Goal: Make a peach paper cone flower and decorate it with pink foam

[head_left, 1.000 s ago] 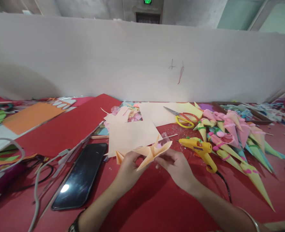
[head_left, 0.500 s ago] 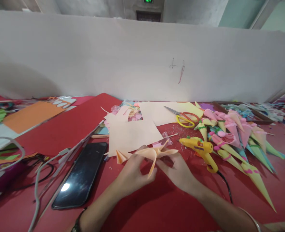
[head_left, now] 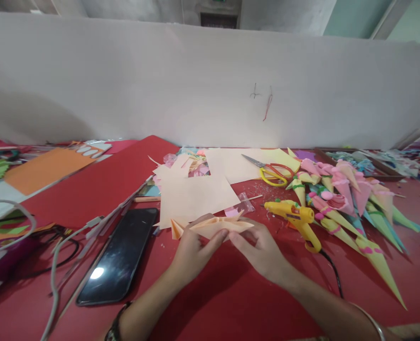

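Between both hands is a folded piece of peach paper (head_left: 215, 229), its pleats pressed together into a long, low shape above the red table. My left hand (head_left: 196, 248) grips its left part, thumb on the near face and fingers behind. On the right part, my right hand (head_left: 258, 244) pinches it the same way, the two thumbs almost meeting. Just left of my left fingers, a small pleated peach paper piece (head_left: 177, 229) rests at the lower edge of a flat peach sheet (head_left: 197, 199). The fingertips behind the folded paper are partly hidden.
A yellow glue gun (head_left: 295, 218) with a black cord lies to the right, beside a pile of paper cones (head_left: 345, 189). Scissors (head_left: 267, 170) rest on paper at the back. Left are a black phone (head_left: 121, 258), a white cable (head_left: 55, 270) and a red sheet (head_left: 99, 184).
The peach paper's flaps, spread out like a star before, are now folded flat together. Both thumbs have come up onto its near face.
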`<action>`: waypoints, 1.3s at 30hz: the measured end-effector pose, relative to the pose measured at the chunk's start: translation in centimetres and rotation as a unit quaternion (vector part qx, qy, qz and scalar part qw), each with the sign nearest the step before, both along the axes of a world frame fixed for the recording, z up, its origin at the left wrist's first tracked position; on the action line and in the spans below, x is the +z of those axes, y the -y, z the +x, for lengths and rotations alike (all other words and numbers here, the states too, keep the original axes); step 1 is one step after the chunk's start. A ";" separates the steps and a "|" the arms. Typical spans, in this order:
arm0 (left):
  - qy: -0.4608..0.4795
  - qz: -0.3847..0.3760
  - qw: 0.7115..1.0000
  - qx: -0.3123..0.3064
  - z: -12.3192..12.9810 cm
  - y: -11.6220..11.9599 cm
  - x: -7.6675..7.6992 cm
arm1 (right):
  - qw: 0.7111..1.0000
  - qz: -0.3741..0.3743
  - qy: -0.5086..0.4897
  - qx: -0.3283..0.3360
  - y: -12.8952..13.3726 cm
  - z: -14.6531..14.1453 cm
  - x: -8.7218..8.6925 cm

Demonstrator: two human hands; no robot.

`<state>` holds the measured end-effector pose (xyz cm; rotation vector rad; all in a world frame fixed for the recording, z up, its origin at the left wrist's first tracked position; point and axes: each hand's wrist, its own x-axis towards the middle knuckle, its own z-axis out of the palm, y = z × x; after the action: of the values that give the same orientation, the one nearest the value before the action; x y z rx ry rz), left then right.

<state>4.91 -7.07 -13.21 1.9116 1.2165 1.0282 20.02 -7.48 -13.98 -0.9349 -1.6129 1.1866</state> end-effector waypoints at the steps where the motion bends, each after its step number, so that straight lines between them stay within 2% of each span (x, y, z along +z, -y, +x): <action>1: 0.005 -0.011 1.000 0.009 0.0 0.0 -0.1 | 1.000 -0.016 -0.018 -0.012 -0.1 0.0 0.0; 4: 0.024 -0.049 0.998 0.038 0.1 0.2 -0.4 | 0.995 -0.057 -0.057 -0.062 -0.1 0.1 0.1; 6: 0.036 -0.065 0.997 0.032 0.2 0.3 -0.5 | 0.991 -0.083 -0.075 -0.075 -0.1 0.1 0.3; 11: 0.054 -0.060 0.997 -0.012 0.3 0.4 -0.2 | 0.990 -0.102 -0.088 -0.044 -0.1 0.1 0.5; 16: 0.048 -0.048 0.998 -0.003 0.2 0.2 -0.2 | 0.993 -0.100 -0.043 -0.052 -0.3 0.3 0.5; 23: 0.040 -0.070 0.997 -0.016 0.3 0.1 0.2 | 0.994 -0.091 -0.040 -0.049 -0.3 0.5 0.9; 29: 0.073 -0.092 0.993 -0.022 0.3 0.2 0.2 | 0.993 -0.101 -0.037 -0.047 -0.4 0.5 0.7; 31: 0.078 -0.087 0.993 -0.006 0.4 0.1 0.2 | 0.993 -0.103 -0.035 -0.050 -0.4 0.5 0.5; 36: 0.050 -0.049 0.994 0.089 0.4 0.0 0.1 | 0.995 -0.095 -0.025 -0.024 -0.4 0.3 0.3; 39: 0.020 -0.028 0.996 0.085 0.2 -0.1 -0.1 | 0.995 -0.096 -0.020 0.016 -0.3 0.3 0.4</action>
<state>5.12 -6.98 -13.28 1.7598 1.3902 1.1017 20.28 -7.17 -13.61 -1.0016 -1.5067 1.3922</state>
